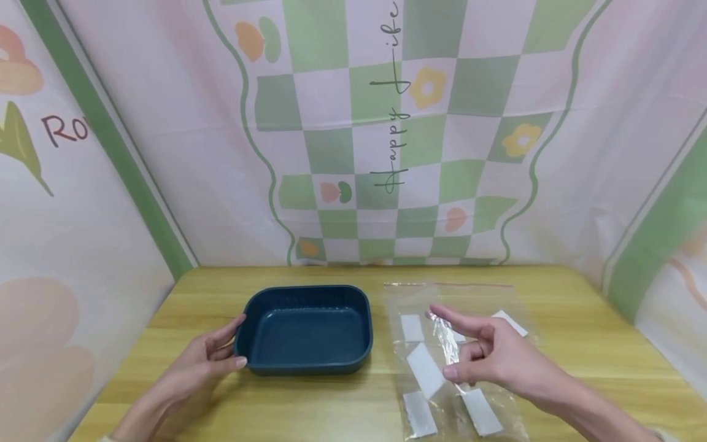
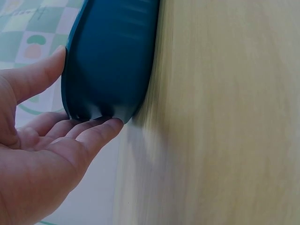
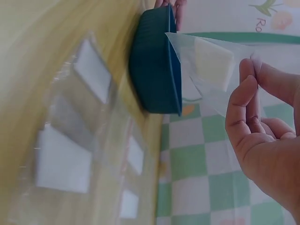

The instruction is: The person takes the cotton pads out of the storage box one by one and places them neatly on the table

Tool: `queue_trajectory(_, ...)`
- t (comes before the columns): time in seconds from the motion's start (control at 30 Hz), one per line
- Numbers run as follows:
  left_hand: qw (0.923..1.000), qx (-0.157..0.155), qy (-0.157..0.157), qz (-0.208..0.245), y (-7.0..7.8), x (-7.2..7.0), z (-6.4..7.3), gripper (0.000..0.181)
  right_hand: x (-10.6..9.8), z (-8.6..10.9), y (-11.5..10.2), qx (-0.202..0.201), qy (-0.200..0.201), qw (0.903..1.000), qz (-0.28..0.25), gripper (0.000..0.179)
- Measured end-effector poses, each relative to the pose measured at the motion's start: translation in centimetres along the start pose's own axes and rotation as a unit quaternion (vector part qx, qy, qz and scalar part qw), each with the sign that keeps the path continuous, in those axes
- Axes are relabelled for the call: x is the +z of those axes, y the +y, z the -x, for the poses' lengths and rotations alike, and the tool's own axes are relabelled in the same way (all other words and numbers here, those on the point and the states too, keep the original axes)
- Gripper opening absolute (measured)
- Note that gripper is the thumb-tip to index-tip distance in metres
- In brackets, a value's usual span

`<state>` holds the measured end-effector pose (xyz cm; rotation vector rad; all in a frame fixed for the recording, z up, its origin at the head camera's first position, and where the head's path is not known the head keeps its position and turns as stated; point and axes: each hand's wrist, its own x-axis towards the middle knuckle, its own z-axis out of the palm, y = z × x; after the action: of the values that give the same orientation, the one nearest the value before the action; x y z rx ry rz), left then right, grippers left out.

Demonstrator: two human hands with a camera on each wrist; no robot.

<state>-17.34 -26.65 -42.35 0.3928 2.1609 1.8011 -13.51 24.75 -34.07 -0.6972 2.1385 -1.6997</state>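
Observation:
A dark blue rectangular dish [image 1: 309, 373] with rounded corners stands on the table at centre-left. My left hand [image 1: 207, 356] holds its left end, the thumb [image 2: 44, 75] at the rim and the other fingers [image 2: 101, 133] against the end wall. Over on the right, my right hand [image 1: 497, 356] is raised above the clear packets on the table. Between thumb and forefinger it holds a small clear plastic bag [image 3: 187, 51] with a white square piece [image 3: 213, 63] inside. Seen from the head, this bag shows only as a shiny strip.
Several white rectangular pieces [image 1: 426, 371] in clear plastic [image 1: 397, 301] lie on the wooden table [image 1: 342, 411], right of the dish. Behind the table hangs a green and white checked cloth [image 1: 375, 227], with more printed cloth [image 1: 110, 294] on the left side.

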Motion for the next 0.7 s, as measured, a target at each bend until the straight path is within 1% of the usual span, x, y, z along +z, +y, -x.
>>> queue_trajectory(0.1,1.0,-0.001,-0.004,0.004,0.0,-0.1,-0.1,0.089,-0.5,1.3,1.0,-0.01,0.02,0.9998,0.0,0.086)
queue_trajectory(0.23,1.0,0.005,-0.004,0.003,-0.2,-0.1,-0.1,0.088,-1.4,2.9,2.1,-0.001,0.046,0.9989,0.005,0.087)
queue_trajectory(0.33,1.0,0.008,-0.002,0.003,-0.2,0.0,0.0,0.088,-2.2,4.0,2.8,0.011,0.049,0.9987,0.006,0.088)
queue_trajectory(0.4,1.0,0.007,-0.001,0.005,-0.3,0.0,0.1,0.089,-2.7,4.7,3.3,0.009,0.051,0.9986,0.009,0.087)
queue_trajectory(0.5,1.0,0.004,-0.001,0.009,-0.3,0.0,0.1,0.089,-3.4,5.8,4.0,0.005,0.061,0.9977,0.03,0.086)
queue_trajectory(0.57,1.0,0.004,0.0,0.008,-0.3,0.1,0.1,0.089,-4.1,6.5,4.8,-0.003,0.064,0.9972,0.038,0.086)
queue_trajectory(0.67,1.0,0.008,0.0,0.005,-0.3,0.0,0.1,0.088,-5.3,7.7,6.1,0.005,0.071,0.9965,0.044,0.084)
queue_trajectory(0.7,1.0,0.009,0.001,0.004,-0.3,0.0,0.1,0.088,-5.7,8.1,6.6,0.002,0.068,0.9967,0.043,0.084)
